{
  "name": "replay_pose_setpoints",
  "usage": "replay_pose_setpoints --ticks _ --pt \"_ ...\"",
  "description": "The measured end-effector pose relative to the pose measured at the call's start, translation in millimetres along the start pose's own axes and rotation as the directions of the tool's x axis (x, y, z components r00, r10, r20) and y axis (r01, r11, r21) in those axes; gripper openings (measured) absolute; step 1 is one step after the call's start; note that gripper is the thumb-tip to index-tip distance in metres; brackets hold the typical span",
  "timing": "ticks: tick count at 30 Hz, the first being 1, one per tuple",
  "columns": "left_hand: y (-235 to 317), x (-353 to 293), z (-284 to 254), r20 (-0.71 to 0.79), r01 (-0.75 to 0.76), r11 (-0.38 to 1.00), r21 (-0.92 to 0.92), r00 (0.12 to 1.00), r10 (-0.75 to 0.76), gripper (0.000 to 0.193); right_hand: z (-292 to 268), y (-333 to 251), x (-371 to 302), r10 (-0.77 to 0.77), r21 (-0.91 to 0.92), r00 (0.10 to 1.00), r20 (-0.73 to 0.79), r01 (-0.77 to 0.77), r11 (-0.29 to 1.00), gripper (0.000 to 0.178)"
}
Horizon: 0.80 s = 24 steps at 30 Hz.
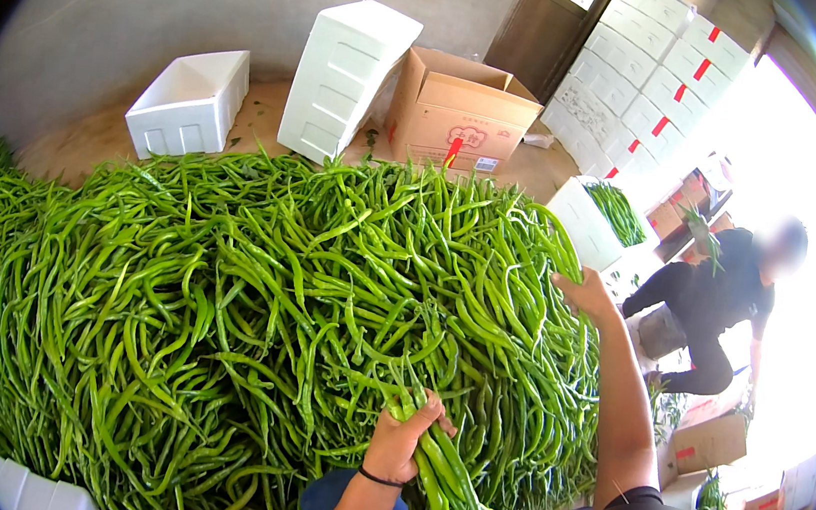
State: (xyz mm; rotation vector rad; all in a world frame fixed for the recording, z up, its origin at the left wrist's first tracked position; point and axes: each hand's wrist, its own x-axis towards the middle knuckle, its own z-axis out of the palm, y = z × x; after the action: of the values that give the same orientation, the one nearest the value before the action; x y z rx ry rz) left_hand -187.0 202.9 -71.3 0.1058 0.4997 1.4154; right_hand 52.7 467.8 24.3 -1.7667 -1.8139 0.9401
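Observation:
A broad heap of long green chili peppers spreads before me. My left hand, with a dark band at its wrist, is closed round a small bunch of green peppers. Their stems point up and left, and their tips hang toward the lower right. Farther off, my right hand reaches over the heap's right edge. Its fingers are bent together at a single long pepper; part of the grip is hidden.
Behind the heap stand two white foam boxes and an open cardboard carton. A white box of peppers sits at right, below stacked white boxes. A co-worker in dark clothes bends among cartons.

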Motion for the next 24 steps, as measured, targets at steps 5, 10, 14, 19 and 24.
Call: replay_pose_setpoints --ticks 5,10,14,19,24 --pt "-8 -35 16 0.02 -0.041 0.998 0.047 0.999 0.04 0.02 7 66 16 -0.049 -0.58 0.957 -0.286 -0.132 0.804 0.064" --pt "-20 -77 34 -0.027 -0.011 0.994 0.105 1.0 0.014 0.022 31 95 2 0.119 -0.485 0.944 -0.307 -0.263 0.834 0.066" --pt "-31 -116 56 -0.15 -0.057 0.972 0.229 0.984 0.093 0.019 7 79 -27 0.047 -0.074 0.917 -0.395 -0.083 0.994 0.044" --pt "-48 -153 59 -0.169 -0.051 0.982 0.182 0.982 0.082 0.02 -10 24 -98 0.068 0.768 0.996 -0.065 0.006 0.64 0.021" --pt "-52 -213 63 -0.243 -0.091 0.938 0.334 0.954 0.178 0.023 -3 -7 -175 -0.062 0.867 0.998 -0.019 0.047 0.496 0.025"
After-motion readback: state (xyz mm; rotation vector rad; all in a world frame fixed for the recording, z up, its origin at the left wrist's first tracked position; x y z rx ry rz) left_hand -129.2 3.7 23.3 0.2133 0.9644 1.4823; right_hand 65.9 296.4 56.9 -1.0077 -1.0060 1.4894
